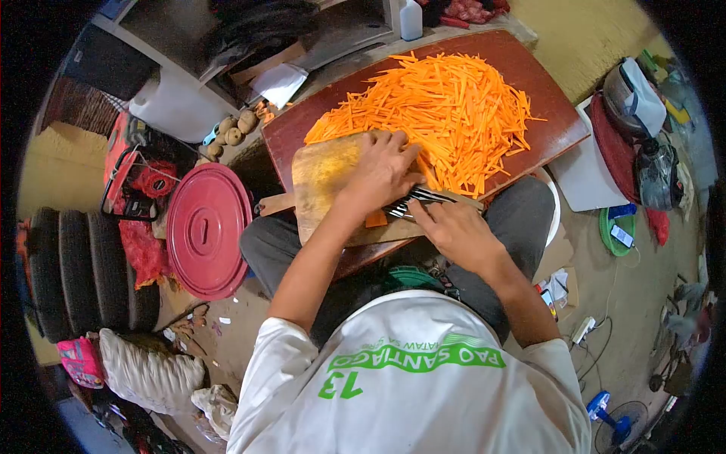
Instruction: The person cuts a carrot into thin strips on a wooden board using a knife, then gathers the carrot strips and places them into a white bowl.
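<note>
My left hand (pixel 384 168) lies over the wooden cutting board (pixel 319 170), fingers spread and pointing away from me; whatever is under its palm is hidden. In my right hand (pixel 457 233) is a knife (pixel 418 201), closed in the fingers, its handle hidden. The blade looks striped black and silver and lies across the board close to my left thumb. An orange piece of carrot (pixel 376 219) rests on the board below my left wrist. Beyond the board spreads a large heap of carrot strips (pixel 461 113), on a reddish-brown tabletop (pixel 556 125).
Left of my knee stands a round red lid (pixel 208 231), with several tyres (pixel 76 265) farther left. Brown round vegetables (pixel 234 132) lie beyond the lid. To the right are a white box (pixel 582 170), a green basket (pixel 616 231) and a blue fan (pixel 612 420).
</note>
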{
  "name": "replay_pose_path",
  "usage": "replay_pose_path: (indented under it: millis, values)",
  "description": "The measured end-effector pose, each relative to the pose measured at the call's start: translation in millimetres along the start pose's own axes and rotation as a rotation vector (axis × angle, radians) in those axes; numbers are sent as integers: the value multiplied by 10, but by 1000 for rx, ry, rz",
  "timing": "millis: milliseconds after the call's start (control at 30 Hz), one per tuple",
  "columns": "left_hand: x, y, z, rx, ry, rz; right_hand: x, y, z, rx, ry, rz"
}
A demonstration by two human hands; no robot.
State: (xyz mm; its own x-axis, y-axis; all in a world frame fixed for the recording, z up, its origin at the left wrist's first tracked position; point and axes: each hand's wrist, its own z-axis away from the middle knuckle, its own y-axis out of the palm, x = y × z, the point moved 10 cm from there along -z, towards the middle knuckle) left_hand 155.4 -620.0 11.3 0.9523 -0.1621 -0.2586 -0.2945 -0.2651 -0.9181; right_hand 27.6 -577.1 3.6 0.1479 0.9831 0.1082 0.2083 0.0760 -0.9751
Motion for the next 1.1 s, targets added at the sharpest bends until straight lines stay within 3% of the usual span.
replay_pose_path:
  millis: [67, 167, 267, 367, 467, 567, 733, 1100]
  values:
    - [-27, 158, -117, 89, 20, -119, 55, 36, 24, 24, -13, -13]
    - [18, 206, -237, 46, -17, -192, 94, 45, 115, -6, 34, -34]
    - [115, -96, -59, -88, -70, -114, 38, -168, 226, -86, 213, -282]
    - [639, -248, 480, -312, -277, 202, -127, -22, 473, -64, 439, -534]
    - [811, -101, 946, -30, -452, 467, -211, -57, 571, -179, 533, -851]
    - [503, -152, 1154, 82, -323, 333, -239, -1, 532, -150, 617, -983]
    - [335, -144, 1210, 37, -296, 158, -162, -48, 388, -116, 597, -997]
    - [88, -213, 1248, -106, -245, 78, -11, -45, 5, 30, 479, -951]
